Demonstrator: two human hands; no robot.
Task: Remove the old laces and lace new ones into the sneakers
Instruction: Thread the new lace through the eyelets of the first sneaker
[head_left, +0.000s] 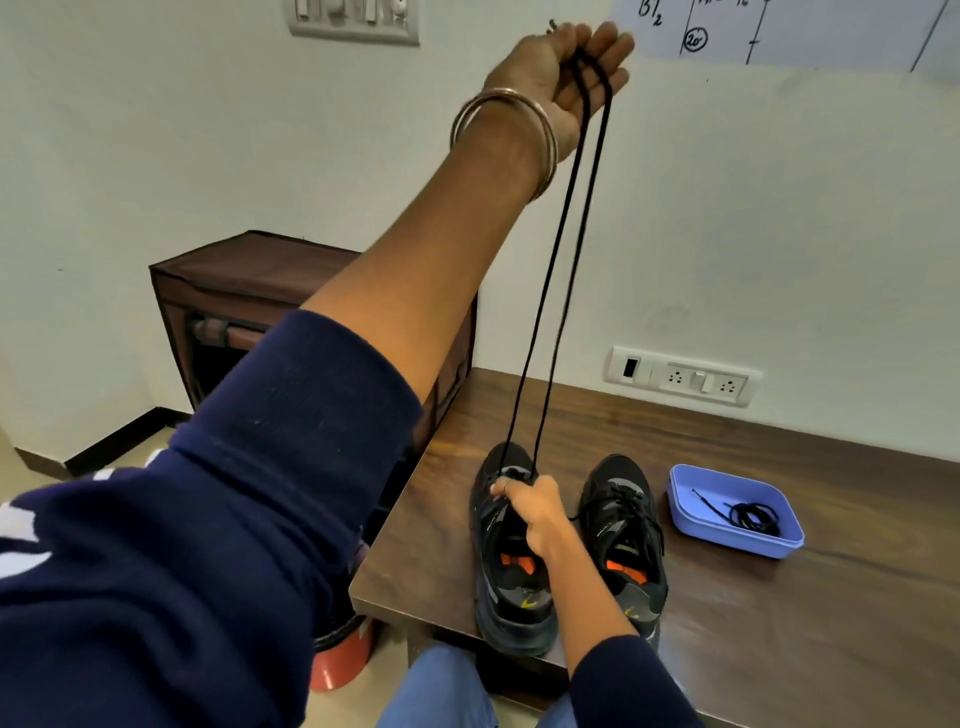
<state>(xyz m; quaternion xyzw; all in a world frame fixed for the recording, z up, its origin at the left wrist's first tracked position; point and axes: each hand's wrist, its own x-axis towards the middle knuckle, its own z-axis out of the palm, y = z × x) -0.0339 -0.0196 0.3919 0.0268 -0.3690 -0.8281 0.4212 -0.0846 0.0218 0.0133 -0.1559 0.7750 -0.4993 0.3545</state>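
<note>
Left hand (569, 67) raised, grip pinching black lace (558, 260) | right hand (535, 512) grip holding sneaker (511, 551) at table edge (374, 597)

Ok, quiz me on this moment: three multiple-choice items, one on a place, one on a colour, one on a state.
1. Where is the coiled lace?
A. in the tray
B. on the floor
C. inside a sneaker

2. What colour is the tray?
A. red
B. blue
C. white

3. How is the right sneaker?
A. laced
B. lace removed
C. upside down

A: the coil lies inside the tray on the table.
B: its walls are light blue.
A: black lacing crosses its tongue, while the left hand pulls the lace up from the left sneaker.
</note>
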